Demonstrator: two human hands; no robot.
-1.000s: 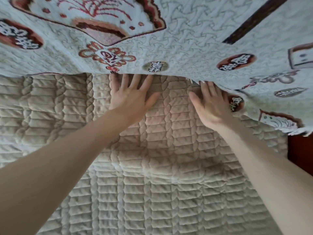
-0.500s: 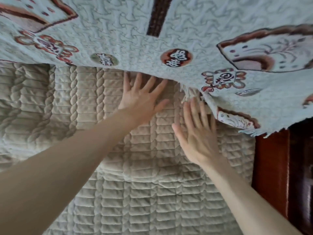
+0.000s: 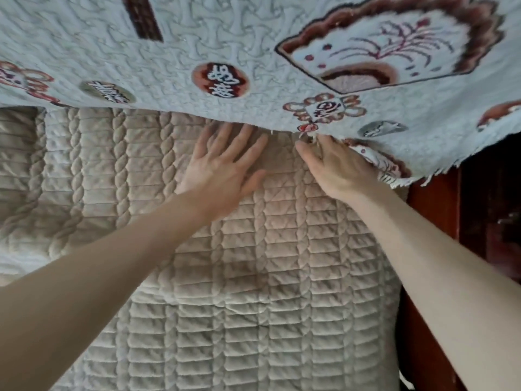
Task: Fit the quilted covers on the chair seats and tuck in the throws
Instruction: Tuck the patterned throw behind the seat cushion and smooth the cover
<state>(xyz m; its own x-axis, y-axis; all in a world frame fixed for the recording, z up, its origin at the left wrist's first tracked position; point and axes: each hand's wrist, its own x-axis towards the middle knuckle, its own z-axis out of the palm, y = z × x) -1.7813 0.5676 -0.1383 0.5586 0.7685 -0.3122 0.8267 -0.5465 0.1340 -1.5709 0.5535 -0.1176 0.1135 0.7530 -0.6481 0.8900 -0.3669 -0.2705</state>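
Both our hands sit at the hem [image 3: 169,110] of the patterned throw [image 3: 197,38], running crosswise just ahead over the quilted cover [image 3: 239,292]: left hand [image 3: 222,176] flat and spread; right hand [image 3: 338,167] nearer, grip we cannot tell.

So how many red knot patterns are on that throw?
2 on the throw: left knot, cut off at the picture's edge; right knot just above the right hand. Others may be hidden.
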